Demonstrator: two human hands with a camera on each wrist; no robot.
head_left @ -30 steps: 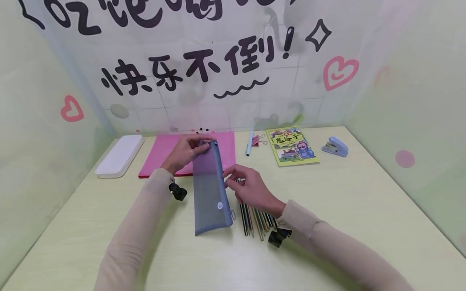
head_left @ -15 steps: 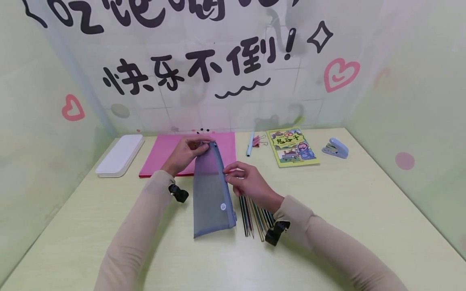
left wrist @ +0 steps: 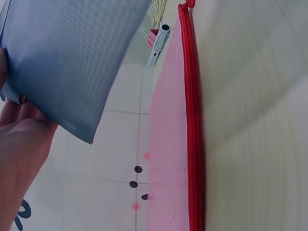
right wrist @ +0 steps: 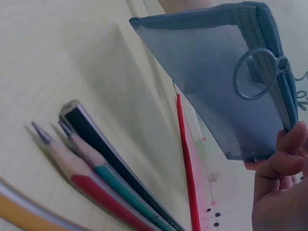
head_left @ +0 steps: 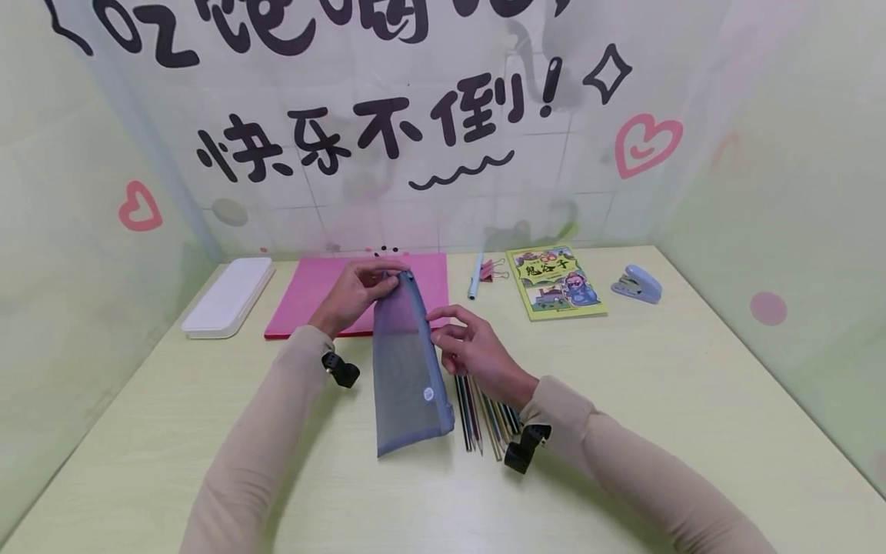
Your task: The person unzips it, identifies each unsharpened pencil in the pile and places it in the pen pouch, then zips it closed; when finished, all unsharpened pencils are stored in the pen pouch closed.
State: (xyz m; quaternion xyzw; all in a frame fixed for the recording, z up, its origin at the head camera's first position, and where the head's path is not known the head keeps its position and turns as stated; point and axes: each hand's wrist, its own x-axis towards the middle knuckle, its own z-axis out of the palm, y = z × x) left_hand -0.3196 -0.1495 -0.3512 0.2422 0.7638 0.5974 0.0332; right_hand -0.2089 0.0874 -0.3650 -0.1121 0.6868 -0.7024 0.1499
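Holding the blue mesh pouch (head_left: 407,369) was shared between both hands at this moment. The pouch was seen in the middle of the head view, its lower end resting on the desk (head_left: 657,400) and its upper end lifted toward the pink folder (head_left: 318,296). The left hand (head_left: 353,291) pinched the upper corner of the pouch between curled fingers (head_left: 379,283). The right hand (head_left: 474,350) was placed at the right edge, where the zipper runs; its fingers were curled narrowly against that edge, but a firm pinch could not be told from the head view. In the right wrist view the ring pull (right wrist: 257,72) of the zipper was seen in the upper right of the frame, just beside the fingertips (right wrist: 288,144).

A bundle of pencils (head_left: 484,415) lay on the desk just right of the pouch, below the right hand.

For this step to be done well, it was judged that the top corner should be kept tight by the left hand, so the zipper line stays straight. The ring pull should be taken firmly and drawn along the edge without twisting the mesh. The lower end was better left on the desk for support.
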